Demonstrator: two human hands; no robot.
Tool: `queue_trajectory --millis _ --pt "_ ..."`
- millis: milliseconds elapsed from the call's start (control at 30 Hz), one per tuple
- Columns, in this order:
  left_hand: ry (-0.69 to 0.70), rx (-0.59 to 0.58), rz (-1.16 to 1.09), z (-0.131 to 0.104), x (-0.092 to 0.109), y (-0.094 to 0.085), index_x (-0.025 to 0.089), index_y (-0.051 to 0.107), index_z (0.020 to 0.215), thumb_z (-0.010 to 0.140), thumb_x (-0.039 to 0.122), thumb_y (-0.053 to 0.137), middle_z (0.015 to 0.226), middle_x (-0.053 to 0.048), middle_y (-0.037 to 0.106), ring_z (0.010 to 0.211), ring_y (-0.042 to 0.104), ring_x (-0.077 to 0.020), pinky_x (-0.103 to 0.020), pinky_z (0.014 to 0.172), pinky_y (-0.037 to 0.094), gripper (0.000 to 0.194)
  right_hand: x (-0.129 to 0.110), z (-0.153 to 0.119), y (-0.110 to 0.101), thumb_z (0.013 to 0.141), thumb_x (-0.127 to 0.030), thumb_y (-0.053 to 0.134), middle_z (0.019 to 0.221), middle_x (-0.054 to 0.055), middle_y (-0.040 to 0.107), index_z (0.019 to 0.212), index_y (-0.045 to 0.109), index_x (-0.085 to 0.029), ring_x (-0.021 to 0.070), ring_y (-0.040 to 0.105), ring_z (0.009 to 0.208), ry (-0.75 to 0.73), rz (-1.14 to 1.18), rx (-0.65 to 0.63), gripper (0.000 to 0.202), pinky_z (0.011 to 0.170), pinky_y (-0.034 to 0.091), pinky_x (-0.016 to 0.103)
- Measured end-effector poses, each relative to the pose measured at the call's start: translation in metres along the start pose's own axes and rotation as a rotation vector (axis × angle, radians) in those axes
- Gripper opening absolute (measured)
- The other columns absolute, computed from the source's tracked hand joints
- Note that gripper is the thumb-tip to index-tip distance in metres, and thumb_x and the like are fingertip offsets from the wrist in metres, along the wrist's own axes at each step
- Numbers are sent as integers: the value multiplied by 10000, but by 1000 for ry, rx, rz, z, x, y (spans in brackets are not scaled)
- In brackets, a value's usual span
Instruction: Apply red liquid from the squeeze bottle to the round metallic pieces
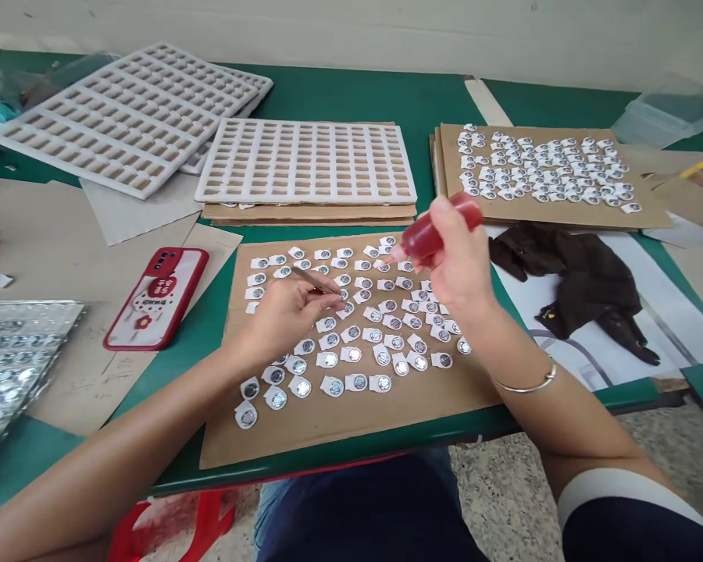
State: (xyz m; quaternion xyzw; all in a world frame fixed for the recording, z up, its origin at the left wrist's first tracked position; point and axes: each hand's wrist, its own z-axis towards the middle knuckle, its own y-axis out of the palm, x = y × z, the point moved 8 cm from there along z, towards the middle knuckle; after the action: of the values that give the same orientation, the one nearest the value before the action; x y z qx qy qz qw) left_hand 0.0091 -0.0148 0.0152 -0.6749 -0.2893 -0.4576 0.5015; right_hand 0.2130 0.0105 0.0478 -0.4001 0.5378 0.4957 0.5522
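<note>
The left hand pinches a thin wooden stick between thumb and fingertips, its grip closed tight on it, with the tip pointing toward three o'clock onto one of the small round metal pieces. The hold seems meant to pin that piece flat. The right hand has its grip wrapped around a small red squeeze bottle, tilted with the nozzle down toward nine o'clock and hovering just above the same rows, apparently so a drop can land where the stick points.

The pieces are shiny discs, each seated on a little white tab, laid in loose rows on a brown cardboard sheet that lies at the near edge of the green bench. The matte, stiff cardboard makes a carrying surface. At one o'clock a second cardboard sheet carries another packed batch, well apart from the hands.

At twelve o'clock a white moulded tray with a grid of rectangular pockets rests on stacked cardboard, and more such trays lie overlapped at eleven o'clock. A phone in a red case lies at nine o'clock, beside the working sheet. A glittering blister sheet sits at the far left edge. A dark brown cloth lies crumpled at three o'clock on a glossy printed poster. A thin metal bangle circles the right wrist.
</note>
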Motion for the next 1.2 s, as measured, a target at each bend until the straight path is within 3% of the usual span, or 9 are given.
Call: queue_trajectory --millis 100,267,567,867,1200 --pt "53 -22 113 -1 -2 2 184 665 766 805 327 571 923 -37 678 773 644 -163 -293 709 533 176 14 -9 11 791 -523 485 567 -13 551 734 476 -221 133 602 496 -8 -74 17 308 349 373 236" --pt "176 -52 360 -4 0 3 201 661 791 855 300 489 922 -11 680 772 626 -156 -286 701 487 208 33 -21 9 729 -480 596 636 -20 542 776 496 -219 129 607 536 -34 -147 86 284 360 396 226" --pt "190 -40 409 -1 -10 7 198 660 733 865 343 465 936 -10 679 807 633 -163 -273 737 492 276 28 -30 18 706 -435 639 672 -2 584 742 563 -207 140 579 626 -158 -398 36 242 598 501 317" --pt "253 -52 412 -3 -8 8 199 640 859 865 317 454 910 -24 670 808 621 -165 -282 752 484 221 31 -31 27 703 -412 650 701 3 616 751 575 -210 143 577 651 -181 -462 -29 221 640 497 327" --pt "222 -79 390 -3 -7 7 191 623 886 851 306 461 851 -36 667 777 611 -170 -297 703 472 201 29 -34 30 688 -389 670 684 -19 626 741 568 -220 129 573 625 -232 -461 -33 205 645 498 314"
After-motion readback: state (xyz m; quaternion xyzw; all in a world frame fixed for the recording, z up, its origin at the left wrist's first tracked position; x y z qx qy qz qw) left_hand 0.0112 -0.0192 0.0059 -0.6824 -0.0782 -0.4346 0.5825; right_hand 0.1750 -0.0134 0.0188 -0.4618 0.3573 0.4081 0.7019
